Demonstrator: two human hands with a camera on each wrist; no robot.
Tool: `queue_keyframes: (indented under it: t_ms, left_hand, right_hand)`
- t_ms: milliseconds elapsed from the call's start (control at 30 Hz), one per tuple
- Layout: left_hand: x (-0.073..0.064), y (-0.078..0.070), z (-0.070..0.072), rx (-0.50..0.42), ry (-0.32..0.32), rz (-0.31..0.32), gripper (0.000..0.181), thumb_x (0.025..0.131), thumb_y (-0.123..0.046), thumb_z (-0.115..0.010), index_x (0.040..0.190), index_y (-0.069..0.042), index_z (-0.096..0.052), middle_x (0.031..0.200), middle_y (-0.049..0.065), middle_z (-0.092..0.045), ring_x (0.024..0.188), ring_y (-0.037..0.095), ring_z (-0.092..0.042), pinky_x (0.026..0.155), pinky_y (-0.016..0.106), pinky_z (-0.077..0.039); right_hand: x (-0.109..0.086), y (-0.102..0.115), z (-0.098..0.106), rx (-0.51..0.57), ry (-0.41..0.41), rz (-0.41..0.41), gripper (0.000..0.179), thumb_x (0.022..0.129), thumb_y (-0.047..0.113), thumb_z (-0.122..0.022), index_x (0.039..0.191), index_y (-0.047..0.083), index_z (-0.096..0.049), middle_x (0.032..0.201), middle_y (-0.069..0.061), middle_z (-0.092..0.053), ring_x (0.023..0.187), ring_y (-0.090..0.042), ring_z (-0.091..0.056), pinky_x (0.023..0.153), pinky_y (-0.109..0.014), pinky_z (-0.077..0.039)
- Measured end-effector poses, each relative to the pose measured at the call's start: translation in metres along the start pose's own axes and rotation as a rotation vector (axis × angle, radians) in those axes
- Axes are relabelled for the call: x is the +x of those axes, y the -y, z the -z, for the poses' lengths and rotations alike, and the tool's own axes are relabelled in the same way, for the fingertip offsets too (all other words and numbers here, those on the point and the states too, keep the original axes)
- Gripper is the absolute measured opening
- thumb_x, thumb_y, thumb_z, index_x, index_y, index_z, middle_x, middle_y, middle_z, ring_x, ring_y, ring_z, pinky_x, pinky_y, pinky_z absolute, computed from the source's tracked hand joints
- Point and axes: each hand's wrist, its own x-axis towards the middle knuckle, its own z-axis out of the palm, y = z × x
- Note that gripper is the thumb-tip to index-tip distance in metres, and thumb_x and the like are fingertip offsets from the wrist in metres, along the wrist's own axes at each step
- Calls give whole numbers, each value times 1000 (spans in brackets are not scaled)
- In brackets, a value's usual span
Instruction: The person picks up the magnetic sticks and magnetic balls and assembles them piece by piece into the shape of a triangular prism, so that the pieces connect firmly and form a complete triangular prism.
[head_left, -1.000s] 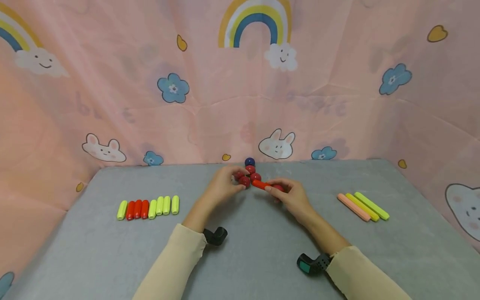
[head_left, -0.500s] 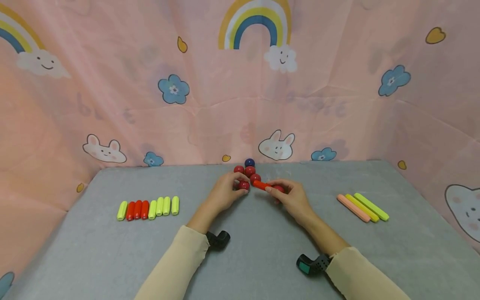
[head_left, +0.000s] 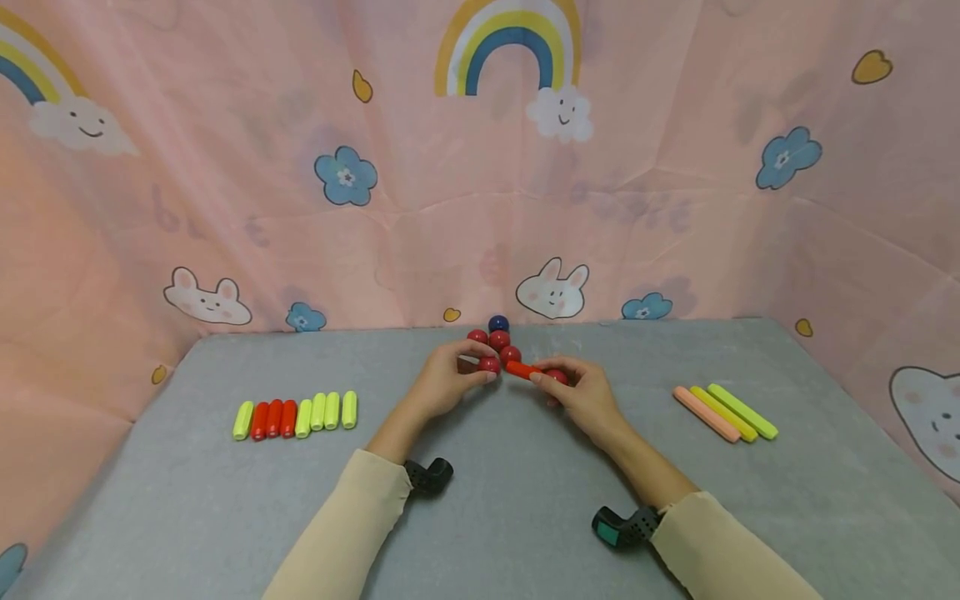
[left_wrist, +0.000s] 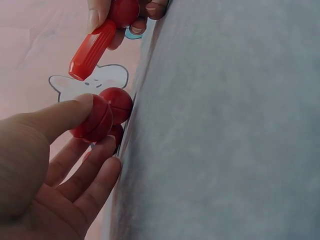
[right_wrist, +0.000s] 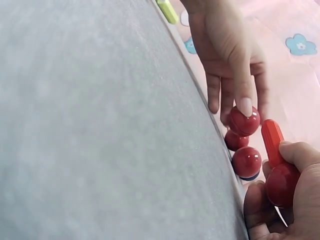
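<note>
At the grey bench (head_left: 480, 517), the left hand (head_left: 442, 382) pinches a glossy red ball (head_left: 489, 365) between its fingers; the right hand (head_left: 591, 398) clamps its fingers on a ribbed red plastic rod (head_left: 522, 370), just apart. Squaring rod to ball would likely help.

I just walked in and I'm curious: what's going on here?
At a gray table, a person's left hand pinches a red ball, and the right hand holds a short red stick with another red ball at its end. Close by lie three more red balls and a blue ball.
</note>
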Motion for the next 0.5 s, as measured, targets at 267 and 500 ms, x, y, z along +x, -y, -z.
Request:
queue_keyframes:
  t_ms: [267, 500]
  left_hand:
    - [0, -7, 2, -44, 10, 12, 28, 89, -14, -78, 116, -12, -73, 119, 8, -71, 98, 25, -73, 77, 31, -60]
    - [-1, -8, 2, -71, 34, 13, 28, 90, -13, -77, 117, -11, -73, 123, 9, -70, 98, 25, -74, 67, 26, -54]
  right_hand:
    - [1, 1, 1, -5, 6, 29, 27, 93, 20, -74, 114, 3, -73, 90, -13, -64, 68, -17, -59, 59, -21, -48]
    - [-1, 1, 1, -3, 21, 36, 26, 92, 20, -75, 113, 3, -74, 88, -13, -65, 67, -16, -59, 58, -22, -49]
